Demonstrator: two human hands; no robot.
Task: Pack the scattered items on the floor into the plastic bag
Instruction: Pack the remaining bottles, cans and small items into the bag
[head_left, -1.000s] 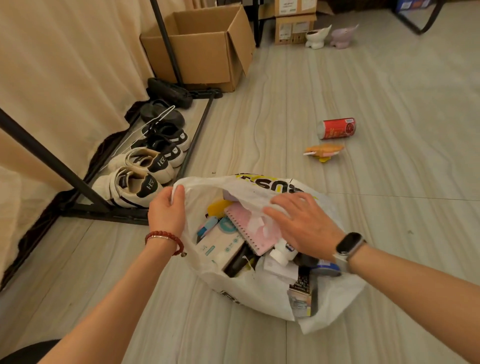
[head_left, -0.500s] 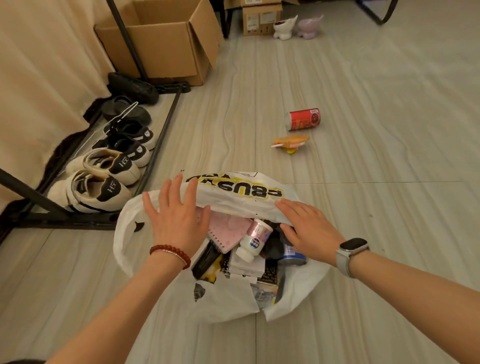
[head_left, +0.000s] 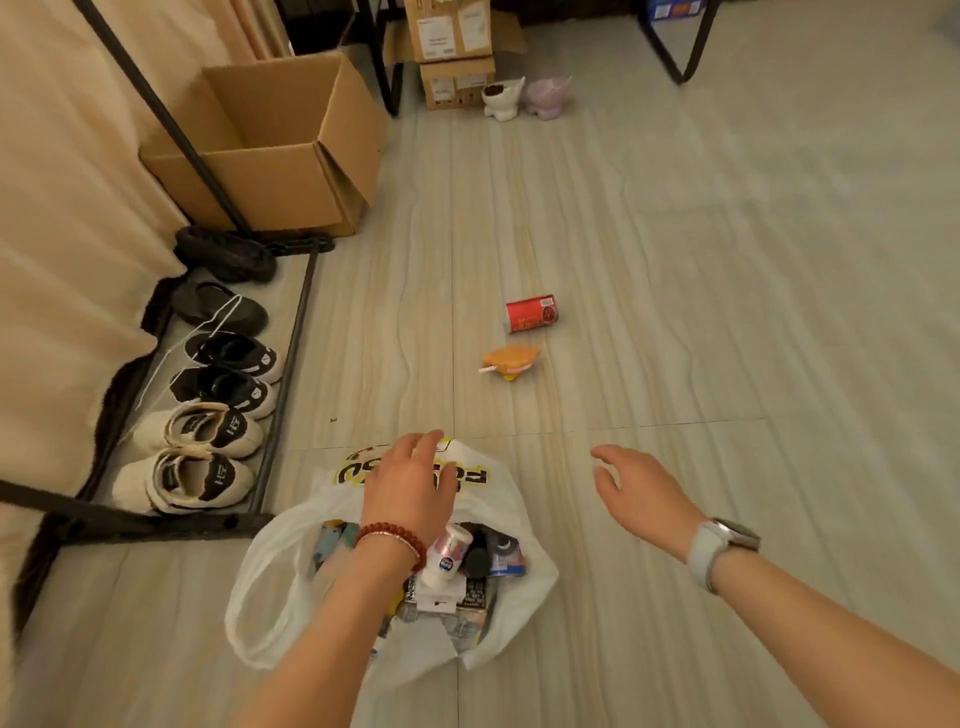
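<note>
Plastic bag (head_left: 511, 499): white, printed in yellow and black, lying on the pale floor (head_left: 727, 312) directly below the camera, mouth open toward the viewer and already holding a good load, including a small white bottle (head_left: 447, 558) and a dark blue container (head_left: 501, 556) at the opening.

Change noted: half a second ago both hands were on the bag's upper flap. The right hand (head_left: 641, 493) has now come off the bag altogether and is out over bare floor to the bag's right, fingers spread and relaxed, holding nothing. The left hand (head_left: 410, 486) remains on the printed flap, fingers extended and lying across the plastic; whether it presses or merely rests cannot be told.

Assessment: sorting inside the bag appears finished for now, and the freed hand looks to be starting toward the items left outside. The task is well advanced but not complete.

Outstanding items: a red can (head_left: 531, 313) lying on its side, and just nearer than it a small orange toy (head_left: 510, 359). Both are beyond the bag's far edge, well apart from the right hand, ahead of it and slightly to its left. The toy is the nearer of the two and the likelier first pick.
</note>
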